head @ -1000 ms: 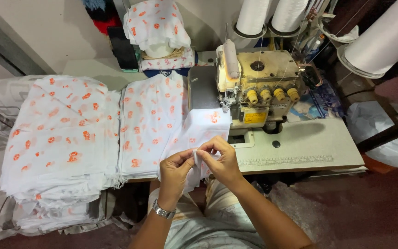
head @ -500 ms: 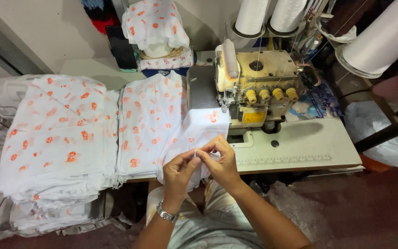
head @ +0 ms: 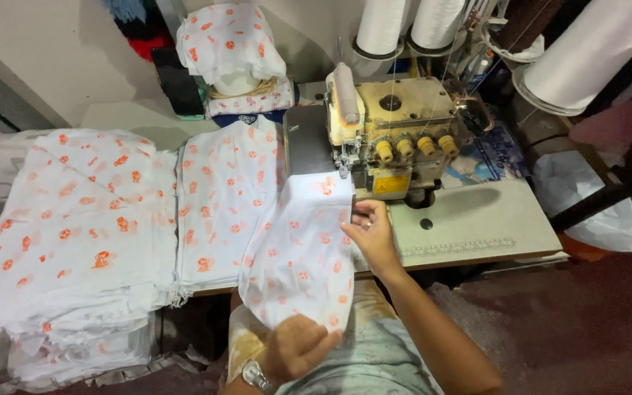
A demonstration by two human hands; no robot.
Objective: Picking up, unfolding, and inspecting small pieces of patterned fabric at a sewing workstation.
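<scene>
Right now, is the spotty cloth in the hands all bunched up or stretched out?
Stretched out. The spotty cloth runs flat from the sewing machine down to the left hand, while the right hand holds its edge.

Fabric stacks left of sewing machine

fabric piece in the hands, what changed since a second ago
The printed fabric piece was pinched bunched between both hands; now it is spread out, top edge at the sewing machine. The right hand moved up along its right edge, the left hand dropped to its bottom. The fabric stacks stayed put.
</scene>
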